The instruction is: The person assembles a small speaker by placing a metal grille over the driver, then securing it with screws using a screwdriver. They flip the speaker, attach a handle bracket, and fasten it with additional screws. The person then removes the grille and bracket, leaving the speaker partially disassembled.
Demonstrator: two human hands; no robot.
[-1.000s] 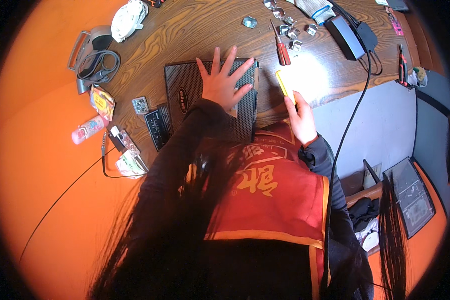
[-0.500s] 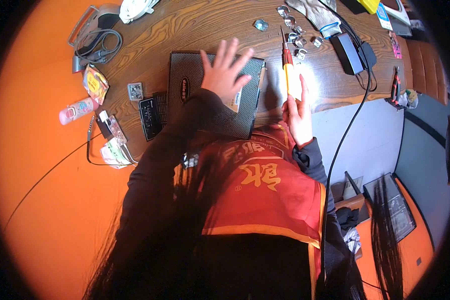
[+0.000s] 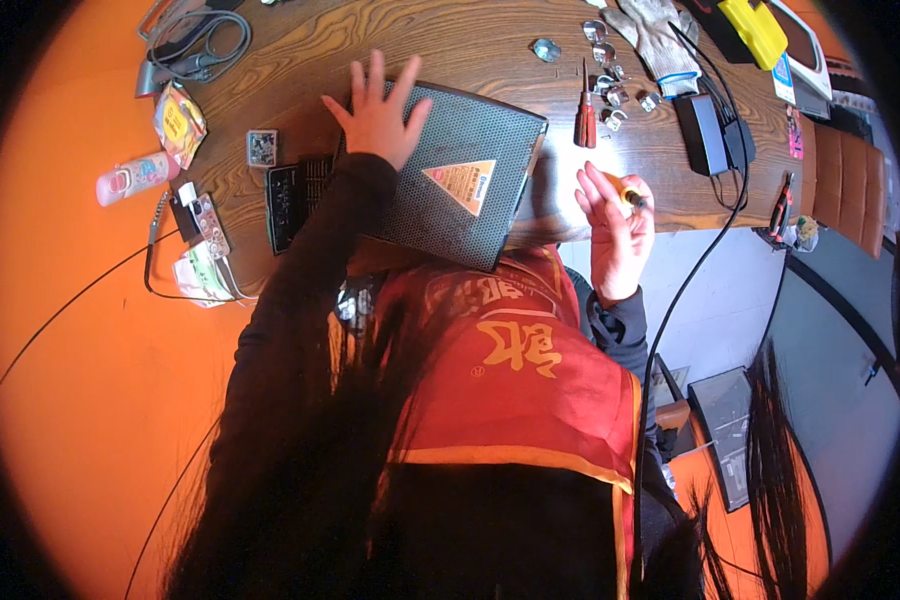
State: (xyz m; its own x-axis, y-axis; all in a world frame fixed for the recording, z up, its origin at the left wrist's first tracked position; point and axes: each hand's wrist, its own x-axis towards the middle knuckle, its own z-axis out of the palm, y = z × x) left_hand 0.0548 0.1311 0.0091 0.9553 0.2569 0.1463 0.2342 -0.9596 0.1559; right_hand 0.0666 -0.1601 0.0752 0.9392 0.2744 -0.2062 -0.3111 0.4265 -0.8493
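Note:
A dark box with a perforated metal grille, like a speaker (image 3: 470,130), lies at the table's near edge, a triangular sticker on its face. My left hand (image 3: 378,120) rests over its upper left part, fingers spread and holding nothing. Right of the box, my right hand (image 3: 615,235) holds a yellow-handled tool (image 3: 630,195); it is strongly foreshortened with a dark tip showing, and the rest is hidden by the hand. Just beyond that hand a red-handled screwdriver (image 3: 585,120) lies on the table, its shaft pointing away from me.
Several small metal clips (image 3: 610,90) lie beyond the screwdriver, near a grey glove (image 3: 655,45). A black power adapter (image 3: 702,135) with cable and pliers (image 3: 782,205) are at right. At left are a black circuit panel (image 3: 284,210), a small clear box (image 3: 262,148) and a pink bottle (image 3: 135,180).
The yellow handle, earlier pointing away from me in line with the red one, is now tilted up in my right hand, apart from the red screwdriver. My left hand has shifted left on the box.

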